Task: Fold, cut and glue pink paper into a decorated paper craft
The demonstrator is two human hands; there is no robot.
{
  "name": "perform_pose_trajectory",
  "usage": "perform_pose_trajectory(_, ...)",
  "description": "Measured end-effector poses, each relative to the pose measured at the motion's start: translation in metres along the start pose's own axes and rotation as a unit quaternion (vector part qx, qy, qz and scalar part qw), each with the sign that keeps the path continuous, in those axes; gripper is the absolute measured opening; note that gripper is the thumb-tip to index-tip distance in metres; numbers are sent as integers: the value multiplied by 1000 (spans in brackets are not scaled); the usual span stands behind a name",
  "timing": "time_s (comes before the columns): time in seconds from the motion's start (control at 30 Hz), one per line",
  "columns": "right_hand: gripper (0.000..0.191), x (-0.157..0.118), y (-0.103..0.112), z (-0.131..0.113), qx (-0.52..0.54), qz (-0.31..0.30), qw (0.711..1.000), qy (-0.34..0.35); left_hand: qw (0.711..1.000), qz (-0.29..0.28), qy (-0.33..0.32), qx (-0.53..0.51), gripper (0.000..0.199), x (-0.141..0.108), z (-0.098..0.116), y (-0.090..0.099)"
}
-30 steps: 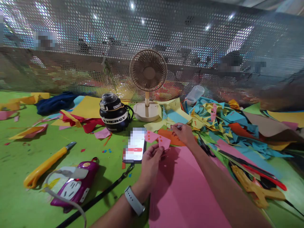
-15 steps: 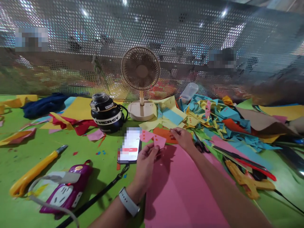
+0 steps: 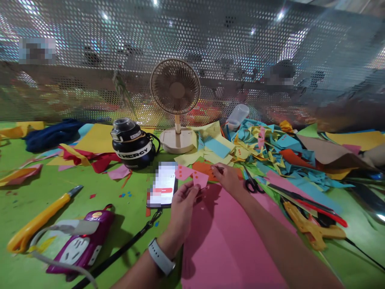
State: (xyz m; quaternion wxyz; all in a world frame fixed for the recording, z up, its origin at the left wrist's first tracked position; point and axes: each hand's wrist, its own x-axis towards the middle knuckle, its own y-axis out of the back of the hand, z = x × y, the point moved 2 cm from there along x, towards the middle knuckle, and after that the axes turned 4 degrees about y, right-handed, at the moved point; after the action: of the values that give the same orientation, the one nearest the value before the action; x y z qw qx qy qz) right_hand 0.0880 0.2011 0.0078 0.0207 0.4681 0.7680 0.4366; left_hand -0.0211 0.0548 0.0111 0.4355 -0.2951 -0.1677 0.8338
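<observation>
My left hand (image 3: 184,204), with a pale watch at the wrist, pinches a small pink paper piece (image 3: 201,178) dotted with orange. A second dotted pink piece (image 3: 183,172) lies against it, over the edge of a lit phone (image 3: 163,180). Close by on the right, my right hand (image 3: 227,178) has its fingertips pressed together above an orange paper sheet (image 3: 201,166). Whatever those fingertips hold is too small to make out. Beneath both hands spreads a stack of large pink paper (image 3: 228,241).
Behind the phone stand a black bottle (image 3: 132,144) and a small fan (image 3: 176,88). Scissors (image 3: 254,184), a glue gun (image 3: 309,226) and heaped paper scraps (image 3: 270,148) are on the right. A yellow-handled cutter (image 3: 42,220) and a purple power bank (image 3: 81,245) lie left.
The view has shifted slightly, so things appear a little further left. My right fingertips have dipped slightly over the orange paper. My left hand keeps its pinch on the pink piece.
</observation>
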Motion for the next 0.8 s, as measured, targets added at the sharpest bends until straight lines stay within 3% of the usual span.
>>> perform_pose_trajectory(0.8, 27, -2, -1, -3, 11, -9, 1000, 2, 1000, 0, -5, 11, 33, 2, -2, 3)
